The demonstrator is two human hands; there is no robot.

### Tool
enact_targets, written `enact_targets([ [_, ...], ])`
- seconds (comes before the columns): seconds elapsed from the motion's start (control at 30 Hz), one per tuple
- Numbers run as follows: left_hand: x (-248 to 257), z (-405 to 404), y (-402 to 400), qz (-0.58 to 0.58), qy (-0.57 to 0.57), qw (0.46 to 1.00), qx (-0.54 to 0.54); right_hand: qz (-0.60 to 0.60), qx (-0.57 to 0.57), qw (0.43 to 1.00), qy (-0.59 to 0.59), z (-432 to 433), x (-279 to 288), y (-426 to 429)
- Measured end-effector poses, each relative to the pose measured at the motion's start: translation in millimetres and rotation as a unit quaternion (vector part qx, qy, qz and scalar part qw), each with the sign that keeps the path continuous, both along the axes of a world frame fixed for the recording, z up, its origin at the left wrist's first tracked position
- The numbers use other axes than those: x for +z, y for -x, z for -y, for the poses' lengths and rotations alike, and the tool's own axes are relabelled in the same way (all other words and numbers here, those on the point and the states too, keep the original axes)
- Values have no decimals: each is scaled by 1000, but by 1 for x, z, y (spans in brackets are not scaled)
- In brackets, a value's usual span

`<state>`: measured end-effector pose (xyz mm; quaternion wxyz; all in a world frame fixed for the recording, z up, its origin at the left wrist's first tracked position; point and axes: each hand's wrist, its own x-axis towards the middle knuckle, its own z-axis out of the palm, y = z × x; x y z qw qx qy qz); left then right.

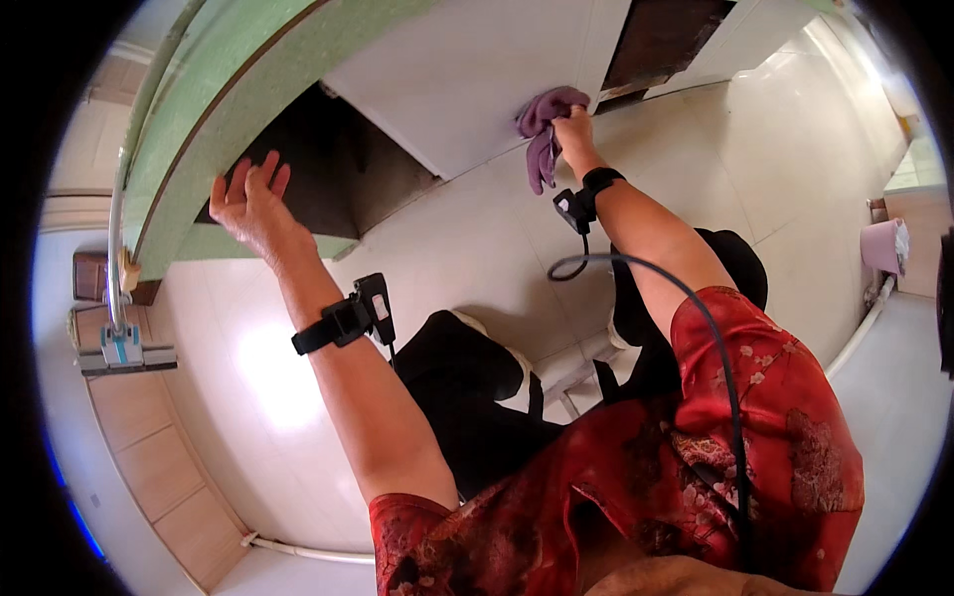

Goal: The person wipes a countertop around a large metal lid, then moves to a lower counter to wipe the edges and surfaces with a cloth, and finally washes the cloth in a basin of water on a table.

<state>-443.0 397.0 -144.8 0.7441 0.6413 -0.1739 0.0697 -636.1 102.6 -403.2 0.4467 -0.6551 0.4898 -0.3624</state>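
Note:
My right hand (575,138) grips a bunched purple cloth (555,112), which lies against the lower part of a white cabinet panel (477,82). One end of the cloth hangs down below the fingers. My left hand (252,205) is raised with its fingers apart and nothing in it. It is beside the green counter edge (216,149), in front of a dark open recess (328,149) under the counter. Whether its fingertips touch the edge, I cannot tell. Each wrist wears a black strap with a small device.
A squeegee-type mop (123,350) leans at the left on a long pole. To the right of the panel is a dark brown opening (663,45). A pink bin (883,246) stands far right by a white pipe (864,324). Pale tiles (671,171) cover the floor.

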Motion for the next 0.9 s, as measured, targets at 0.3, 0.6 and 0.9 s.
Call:
enact_targets([
  [0.3, 9, 2, 5, 15, 2, 998, 65, 268, -45, 940, 207, 9, 138, 19],
  [0.6, 8, 5, 1, 37, -30, 997, 58, 291, -78, 920, 252, 28, 149, 20],
  [0.9, 3, -1, 8, 59, -82, 994, 50, 435, -116, 874, -185, 44, 41, 18],
])
